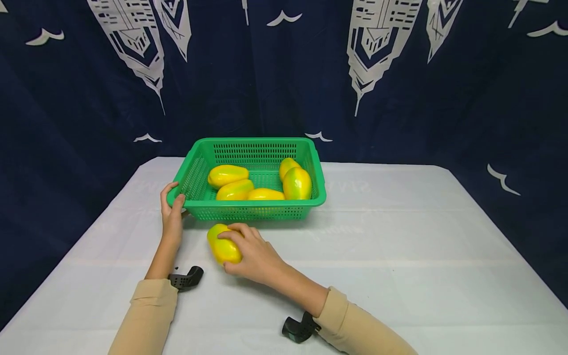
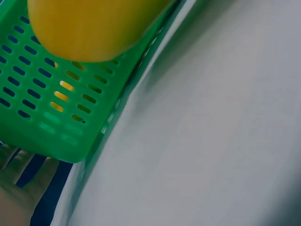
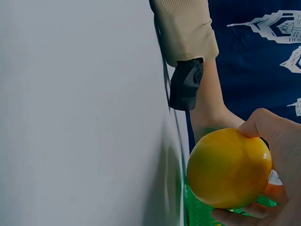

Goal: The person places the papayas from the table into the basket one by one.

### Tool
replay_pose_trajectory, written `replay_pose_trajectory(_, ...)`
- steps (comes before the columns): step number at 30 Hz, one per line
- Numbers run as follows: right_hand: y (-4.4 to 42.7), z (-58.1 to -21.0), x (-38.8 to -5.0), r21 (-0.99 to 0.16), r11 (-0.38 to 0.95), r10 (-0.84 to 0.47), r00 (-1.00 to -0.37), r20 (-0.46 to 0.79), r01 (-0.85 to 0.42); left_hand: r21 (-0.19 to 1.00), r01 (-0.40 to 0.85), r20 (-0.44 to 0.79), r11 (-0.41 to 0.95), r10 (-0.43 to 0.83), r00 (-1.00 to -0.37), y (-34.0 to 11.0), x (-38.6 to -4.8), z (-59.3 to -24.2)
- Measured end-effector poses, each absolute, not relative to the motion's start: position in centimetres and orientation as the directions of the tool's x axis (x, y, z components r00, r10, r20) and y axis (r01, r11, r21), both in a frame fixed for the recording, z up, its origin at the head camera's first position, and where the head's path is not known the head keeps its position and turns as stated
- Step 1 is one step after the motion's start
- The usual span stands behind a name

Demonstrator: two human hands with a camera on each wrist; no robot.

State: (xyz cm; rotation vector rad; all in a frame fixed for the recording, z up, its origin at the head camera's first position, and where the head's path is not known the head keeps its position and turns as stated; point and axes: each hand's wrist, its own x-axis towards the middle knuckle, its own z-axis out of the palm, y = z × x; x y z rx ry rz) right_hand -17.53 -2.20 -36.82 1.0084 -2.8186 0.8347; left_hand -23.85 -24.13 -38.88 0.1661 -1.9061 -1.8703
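A green plastic basket [image 1: 253, 203] with slotted walls stands on the table and holds several yellow-green mangoes [image 1: 228, 176]. My left hand [image 1: 172, 212] grips the basket's near left corner, its thumb over the rim. In front of the basket my right hand [image 1: 255, 254] holds another mango [image 1: 223, 245] between thumb and fingers, apart from the basket. Seen close in the right wrist view, this mango [image 3: 229, 168] is rounded and glossy, with the right hand [image 3: 282, 155] around one side. In the left wrist view, the held mango [image 2: 94, 28] covers part of the basket wall [image 2: 42, 122].
A white cloth covers the table [image 1: 399, 256]. Behind it hangs a dark blue curtain [image 1: 266, 88] with white building and bird prints. Black wrist cameras [image 1: 188, 278] sit on both forearms, below the beige sleeves [image 1: 148, 315].
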Motion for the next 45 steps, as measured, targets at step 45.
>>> replay_pose_trajectory(45, 0.4, -31.7, -17.5, -0.609, 0.474, -0.612, -0.735, 0.292, -0.636, 0.963, 0.263, 0.265, 0.061, -0.396, -0.879, -24.1, -23.7, -38.9)
